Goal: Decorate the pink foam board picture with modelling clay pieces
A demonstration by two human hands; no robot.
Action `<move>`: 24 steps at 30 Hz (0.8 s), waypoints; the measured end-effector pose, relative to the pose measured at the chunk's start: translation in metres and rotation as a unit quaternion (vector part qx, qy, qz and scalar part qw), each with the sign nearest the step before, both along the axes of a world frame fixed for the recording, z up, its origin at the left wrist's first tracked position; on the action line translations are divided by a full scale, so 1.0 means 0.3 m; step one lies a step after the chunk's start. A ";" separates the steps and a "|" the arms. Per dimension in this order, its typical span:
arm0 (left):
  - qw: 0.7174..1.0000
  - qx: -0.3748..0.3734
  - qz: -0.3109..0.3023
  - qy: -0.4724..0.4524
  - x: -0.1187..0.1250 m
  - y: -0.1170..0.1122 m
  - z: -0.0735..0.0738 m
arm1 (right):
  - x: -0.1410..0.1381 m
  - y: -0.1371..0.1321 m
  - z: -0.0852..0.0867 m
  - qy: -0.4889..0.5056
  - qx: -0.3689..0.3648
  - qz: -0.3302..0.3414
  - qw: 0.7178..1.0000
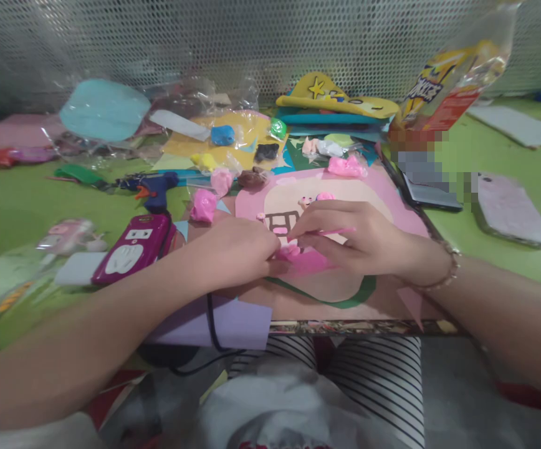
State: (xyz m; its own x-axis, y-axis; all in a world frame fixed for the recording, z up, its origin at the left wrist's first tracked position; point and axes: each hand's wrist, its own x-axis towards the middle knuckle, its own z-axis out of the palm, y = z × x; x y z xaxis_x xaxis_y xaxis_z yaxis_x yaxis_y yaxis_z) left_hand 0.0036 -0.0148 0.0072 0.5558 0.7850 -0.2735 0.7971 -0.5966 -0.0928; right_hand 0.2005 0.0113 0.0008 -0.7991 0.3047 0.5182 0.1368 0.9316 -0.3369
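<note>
A picture on layered paper (387,209) lies before me, with a brown clay frame shape (283,214), small pink clay pieces and a bright pink area (311,263). In my right hand (357,234) a thin pink stick (340,231) is pinched, its tip end close to the clay shapes. My left hand (247,249) rests at the picture's left side with the fingers curled down. Whatever those left fingers hold, if anything, is hidden. Both hands are close together over the pink area. Above them sits a wrapped lump of pink clay (346,166).
Wrapped clay lumps, including a pink one (204,206) and a blue one (222,135), lie behind the picture. At left are a magenta power strip (133,249) and a glue gun (157,190). A yellow bag (443,87) and phone (513,209) are at right.
</note>
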 end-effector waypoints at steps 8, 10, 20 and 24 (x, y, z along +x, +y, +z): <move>1.000 0.017 -0.006 -0.001 -0.002 -0.002 0.001 | -0.007 0.010 -0.014 0.009 -0.040 -0.029 0.999; 1.000 0.018 -0.009 -0.004 -0.004 -0.002 0.000 | -0.008 0.010 -0.015 0.003 -0.042 -0.024 0.999; 1.000 0.004 0.002 -0.012 -0.002 -0.001 0.000 | -0.008 0.007 -0.017 0.005 -0.096 -0.041 0.995; 1.000 0.010 -0.003 -0.018 -0.004 -0.001 -0.001 | -0.005 0.009 -0.019 -0.003 -0.106 -0.040 0.994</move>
